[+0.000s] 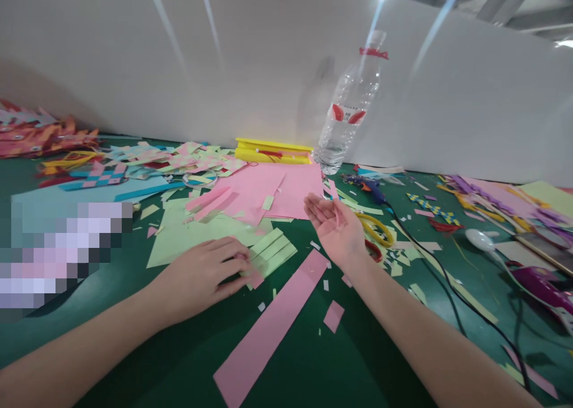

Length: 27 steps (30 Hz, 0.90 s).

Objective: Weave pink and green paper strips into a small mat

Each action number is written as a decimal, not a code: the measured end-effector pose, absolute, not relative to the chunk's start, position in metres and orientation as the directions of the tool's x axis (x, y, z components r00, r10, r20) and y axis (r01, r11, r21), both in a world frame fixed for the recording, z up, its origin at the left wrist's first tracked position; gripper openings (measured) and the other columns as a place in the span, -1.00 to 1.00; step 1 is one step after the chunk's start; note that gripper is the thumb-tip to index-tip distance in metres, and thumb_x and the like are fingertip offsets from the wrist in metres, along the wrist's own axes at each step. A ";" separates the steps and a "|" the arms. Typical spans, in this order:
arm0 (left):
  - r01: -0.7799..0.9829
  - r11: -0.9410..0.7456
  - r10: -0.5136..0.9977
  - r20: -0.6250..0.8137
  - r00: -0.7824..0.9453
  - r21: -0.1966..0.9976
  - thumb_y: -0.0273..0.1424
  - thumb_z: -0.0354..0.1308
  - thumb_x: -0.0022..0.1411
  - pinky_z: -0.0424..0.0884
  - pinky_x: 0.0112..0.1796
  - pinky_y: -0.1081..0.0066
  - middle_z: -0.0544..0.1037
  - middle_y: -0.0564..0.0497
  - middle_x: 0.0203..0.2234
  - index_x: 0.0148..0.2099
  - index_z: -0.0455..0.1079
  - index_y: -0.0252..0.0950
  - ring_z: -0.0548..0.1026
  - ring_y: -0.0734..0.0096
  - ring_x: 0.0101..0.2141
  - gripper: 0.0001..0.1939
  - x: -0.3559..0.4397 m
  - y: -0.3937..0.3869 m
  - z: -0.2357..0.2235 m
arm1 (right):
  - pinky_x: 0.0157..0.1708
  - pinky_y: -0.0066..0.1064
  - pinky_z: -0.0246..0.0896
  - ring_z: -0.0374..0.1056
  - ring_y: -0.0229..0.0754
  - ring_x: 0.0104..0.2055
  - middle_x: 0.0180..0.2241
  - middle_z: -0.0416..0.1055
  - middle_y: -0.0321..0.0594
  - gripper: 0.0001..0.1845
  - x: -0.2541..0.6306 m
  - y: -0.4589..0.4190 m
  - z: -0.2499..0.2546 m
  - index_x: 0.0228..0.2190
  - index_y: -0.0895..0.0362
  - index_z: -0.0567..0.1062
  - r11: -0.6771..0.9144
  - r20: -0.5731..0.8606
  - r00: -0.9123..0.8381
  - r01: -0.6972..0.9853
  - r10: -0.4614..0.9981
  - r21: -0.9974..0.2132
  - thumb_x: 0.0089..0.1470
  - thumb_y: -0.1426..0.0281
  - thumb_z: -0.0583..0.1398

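My left hand has its fingers curled onto the near left edge of a light green slit paper. A small pink paper piece shows below those fingertips. To the right, my right hand is turned palm up with its fingers loosely bent. A narrow pink paper strip appears to lie against its thumb; the exact grip is partly hidden. Between my forearms a wide pink paper strip lies slantwise, and a pink paper square rests beside it.
Behind my hands are pink sheets, a green sheet and a yellow roll. A plastic bottle leans near the wall. Yellow-handled scissors, a black cable, a white spoon and paper scraps lie right.
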State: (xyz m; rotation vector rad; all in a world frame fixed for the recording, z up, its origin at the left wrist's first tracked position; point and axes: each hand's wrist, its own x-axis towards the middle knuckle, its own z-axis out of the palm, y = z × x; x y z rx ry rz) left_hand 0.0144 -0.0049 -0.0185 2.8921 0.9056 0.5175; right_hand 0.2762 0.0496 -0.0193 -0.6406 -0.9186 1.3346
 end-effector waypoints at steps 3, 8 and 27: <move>0.510 -0.845 0.535 0.292 0.793 0.161 -0.37 -0.08 0.38 0.40 -0.10 0.28 0.52 -0.05 -0.22 -0.24 0.41 -0.24 0.45 0.26 -0.14 -0.75 0.013 -0.003 -0.017 | 0.19 -0.09 0.16 0.46 -0.10 -0.03 -0.28 0.60 -0.26 -0.76 0.278 0.050 -0.019 -0.56 0.06 0.53 0.092 0.126 -0.011 -0.622 0.992 -0.778 0.06 0.29 0.15; 0.463 -0.876 0.481 0.329 0.813 0.135 -0.36 0.01 0.34 0.35 0.01 0.19 0.54 -0.01 -0.23 -0.22 0.44 -0.23 0.47 0.28 -0.14 -0.82 0.012 -0.002 -0.015 | 0.19 -0.08 0.16 0.46 -0.11 -0.04 -0.29 0.60 -0.28 -0.80 0.280 0.051 -0.020 -0.55 0.05 0.52 0.078 0.111 -0.009 -0.659 0.994 -0.748 0.04 0.31 0.17; 0.586 -0.798 0.596 0.314 0.739 0.136 -0.26 0.15 0.21 0.12 0.16 0.10 0.52 0.01 -0.10 -0.07 0.43 -0.16 0.45 0.24 -0.05 -0.76 0.018 -0.011 -0.016 | 0.05 -0.10 0.24 0.47 -0.08 -0.13 -0.29 0.59 -0.17 -0.65 0.270 0.038 -0.023 -0.53 0.11 0.57 0.311 0.324 -0.056 -0.163 0.945 -0.936 0.14 0.23 0.13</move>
